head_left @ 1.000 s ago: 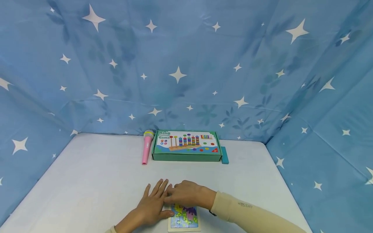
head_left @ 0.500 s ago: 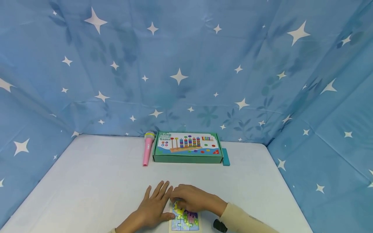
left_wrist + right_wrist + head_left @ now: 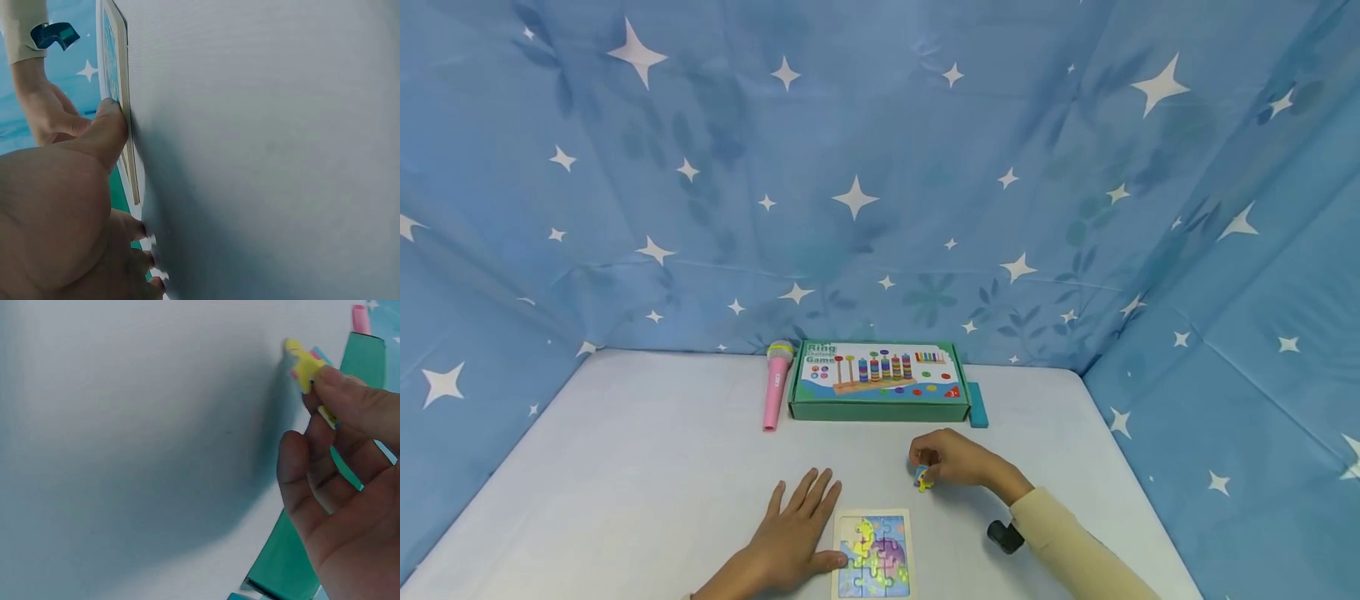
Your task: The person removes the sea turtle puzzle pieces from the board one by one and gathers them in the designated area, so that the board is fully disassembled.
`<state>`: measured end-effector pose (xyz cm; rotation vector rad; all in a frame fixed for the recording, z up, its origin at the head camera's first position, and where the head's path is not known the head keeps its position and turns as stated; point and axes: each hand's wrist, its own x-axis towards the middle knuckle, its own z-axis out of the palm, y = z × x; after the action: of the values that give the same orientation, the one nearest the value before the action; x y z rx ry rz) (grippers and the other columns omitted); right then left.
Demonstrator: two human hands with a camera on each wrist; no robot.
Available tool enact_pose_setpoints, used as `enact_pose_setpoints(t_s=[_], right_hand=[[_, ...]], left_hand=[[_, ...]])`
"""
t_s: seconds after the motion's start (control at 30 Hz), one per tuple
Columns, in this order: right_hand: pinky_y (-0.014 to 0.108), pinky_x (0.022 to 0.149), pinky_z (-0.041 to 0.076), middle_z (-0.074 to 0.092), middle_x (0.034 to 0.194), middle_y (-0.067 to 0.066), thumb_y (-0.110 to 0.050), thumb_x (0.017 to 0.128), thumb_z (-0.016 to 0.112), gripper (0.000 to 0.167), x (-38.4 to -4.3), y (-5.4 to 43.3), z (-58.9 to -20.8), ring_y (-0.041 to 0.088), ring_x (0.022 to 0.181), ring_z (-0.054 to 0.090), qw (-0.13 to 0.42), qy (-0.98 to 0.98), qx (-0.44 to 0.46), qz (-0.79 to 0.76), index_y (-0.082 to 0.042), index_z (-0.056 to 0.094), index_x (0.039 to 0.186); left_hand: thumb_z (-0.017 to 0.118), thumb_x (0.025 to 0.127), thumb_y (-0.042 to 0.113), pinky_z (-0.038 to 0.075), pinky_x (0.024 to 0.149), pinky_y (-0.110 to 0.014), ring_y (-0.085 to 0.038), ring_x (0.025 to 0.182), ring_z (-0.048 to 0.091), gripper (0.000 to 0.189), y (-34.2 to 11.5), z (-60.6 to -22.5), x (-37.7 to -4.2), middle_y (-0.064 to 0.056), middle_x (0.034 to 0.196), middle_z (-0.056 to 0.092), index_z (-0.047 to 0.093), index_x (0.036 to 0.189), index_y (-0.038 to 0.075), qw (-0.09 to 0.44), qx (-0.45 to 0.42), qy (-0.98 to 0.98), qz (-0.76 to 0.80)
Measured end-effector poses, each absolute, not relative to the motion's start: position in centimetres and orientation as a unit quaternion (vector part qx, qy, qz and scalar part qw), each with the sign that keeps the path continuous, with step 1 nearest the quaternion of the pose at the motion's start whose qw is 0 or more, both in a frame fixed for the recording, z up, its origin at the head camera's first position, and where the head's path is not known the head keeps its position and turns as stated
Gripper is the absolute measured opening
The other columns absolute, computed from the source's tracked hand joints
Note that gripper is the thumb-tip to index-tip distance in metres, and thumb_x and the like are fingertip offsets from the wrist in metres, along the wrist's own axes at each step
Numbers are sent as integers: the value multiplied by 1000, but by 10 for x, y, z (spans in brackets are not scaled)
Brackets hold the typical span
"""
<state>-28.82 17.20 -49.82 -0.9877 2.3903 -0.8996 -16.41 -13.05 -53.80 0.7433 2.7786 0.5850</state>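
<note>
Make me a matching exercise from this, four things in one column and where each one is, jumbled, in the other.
Sides as in the head view.

1. Pink microphone
2. Puzzle
3. Teal block
4. Loose yellow piece

A. touched by the left hand
B. right of the green box
C. held in the right hand
D. left of the green box

Pairs: 1-D, 2-A, 3-B, 4-C
</note>
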Motion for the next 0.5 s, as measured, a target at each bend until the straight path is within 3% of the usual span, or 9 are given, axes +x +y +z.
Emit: enact_pose_setpoints(t_s=[0.5], right_hand=[[28,74,49,60,90,-2,6,88,71,20,-287,168,-512,8,80,51,149,878,-365,-270,-8,71,102]], left_hand=[[59,91,68,11,113,-75,-41,154,14,99,-128,-533,-161,-20,168,20,31,159,2,95,243,951,168]])
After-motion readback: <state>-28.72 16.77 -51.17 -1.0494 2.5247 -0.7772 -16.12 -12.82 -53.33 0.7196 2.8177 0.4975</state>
